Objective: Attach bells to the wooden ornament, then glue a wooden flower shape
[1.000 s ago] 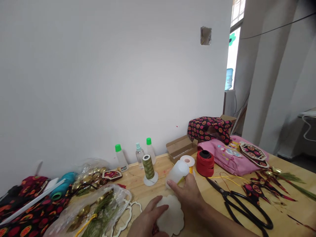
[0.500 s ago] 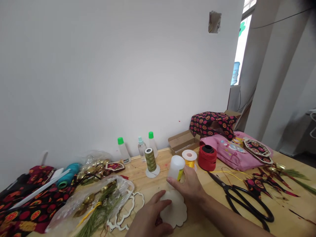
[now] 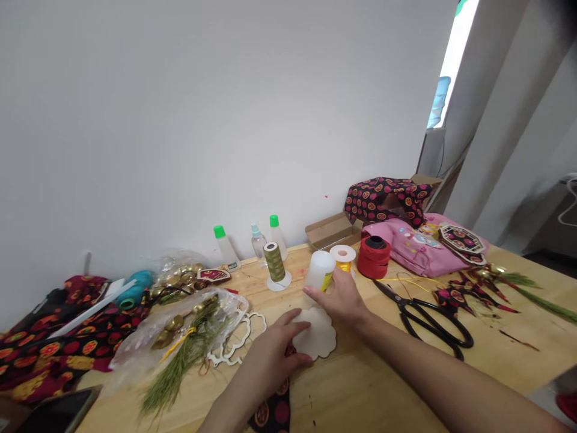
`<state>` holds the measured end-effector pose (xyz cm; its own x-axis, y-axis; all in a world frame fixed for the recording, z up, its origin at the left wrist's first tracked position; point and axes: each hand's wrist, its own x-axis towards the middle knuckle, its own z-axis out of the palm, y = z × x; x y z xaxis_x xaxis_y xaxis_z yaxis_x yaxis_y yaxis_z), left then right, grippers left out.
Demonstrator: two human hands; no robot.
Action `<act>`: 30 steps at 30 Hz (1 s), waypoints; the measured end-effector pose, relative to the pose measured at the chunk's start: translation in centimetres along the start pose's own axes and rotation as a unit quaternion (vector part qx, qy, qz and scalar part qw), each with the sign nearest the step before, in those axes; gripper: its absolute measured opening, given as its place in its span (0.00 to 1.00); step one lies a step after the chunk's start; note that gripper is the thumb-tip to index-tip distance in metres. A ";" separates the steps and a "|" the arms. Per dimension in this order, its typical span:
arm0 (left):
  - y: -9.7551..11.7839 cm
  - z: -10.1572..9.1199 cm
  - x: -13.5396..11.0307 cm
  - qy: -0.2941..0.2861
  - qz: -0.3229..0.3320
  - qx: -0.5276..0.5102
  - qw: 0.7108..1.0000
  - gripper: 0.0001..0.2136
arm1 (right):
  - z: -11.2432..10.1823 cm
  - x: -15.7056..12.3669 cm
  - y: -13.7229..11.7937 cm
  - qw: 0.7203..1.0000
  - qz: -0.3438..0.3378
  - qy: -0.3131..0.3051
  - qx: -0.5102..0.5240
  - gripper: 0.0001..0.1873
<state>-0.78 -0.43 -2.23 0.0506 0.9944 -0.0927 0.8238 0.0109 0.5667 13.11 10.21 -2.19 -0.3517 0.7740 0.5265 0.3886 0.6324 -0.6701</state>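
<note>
My right hand [image 3: 342, 297] is wrapped round a white plastic bottle [image 3: 319, 270] with a yellow label. The bottle's broad end points up, and its lower end is hidden behind my fingers, just above a scalloped, off-white flat piece [image 3: 320, 337]. My left hand [image 3: 279, 343] holds that piece at its left edge, fingers on top and thumb at the near side. Dark patterned cloth [image 3: 274, 412] shows under my left hand and wrist. Left of it lie scalloped white frames [image 3: 241, 343].
Behind stand an olive thread cone [image 3: 274, 261], green-capped bottles [image 3: 225, 248], a yellow cord spool [image 3: 343, 258] and red twine [image 3: 374, 257]. Black scissors [image 3: 428, 319] lie right. Bagged bells and green tassels [image 3: 180, 355] lie left. A pink bag [image 3: 406, 243] is at back right.
My view has tilted down, so the table sits higher in the picture and more of its front shows. Both hands keep their holds on the bottle and the scalloped piece.
</note>
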 end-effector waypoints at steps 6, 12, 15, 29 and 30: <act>0.1 0.0 0.0 -0.004 0.002 0.013 1.000 0.21 | 0.1 -0.1 -0.2 1.000 -0.025 -0.006 0.004 0.14; 0.1 0.0 0.0 -0.004 0.013 0.016 1.000 0.20 | 0.2 -0.2 -0.1 0.999 -0.050 -0.007 -0.011 0.16; 0.0 0.1 -0.1 0.003 0.021 0.019 1.000 0.20 | 0.1 -0.2 -0.2 0.999 -0.048 -0.015 -0.022 0.17; 0.3 0.0 -0.2 0.006 0.021 0.022 1.000 0.20 | 0.3 -0.1 0.1 0.999 -0.039 0.002 -0.029 0.17; 0.3 0.0 -0.2 0.007 0.022 0.023 0.999 0.20 | 0.2 -0.1 0.0 0.999 -0.037 0.002 -0.030 0.17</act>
<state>-0.55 -0.64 -2.05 0.0789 0.9952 -0.0572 0.8465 -0.0366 0.5311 12.98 10.11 -2.40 -0.3788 0.7251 0.5751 0.4116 0.6886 -0.5970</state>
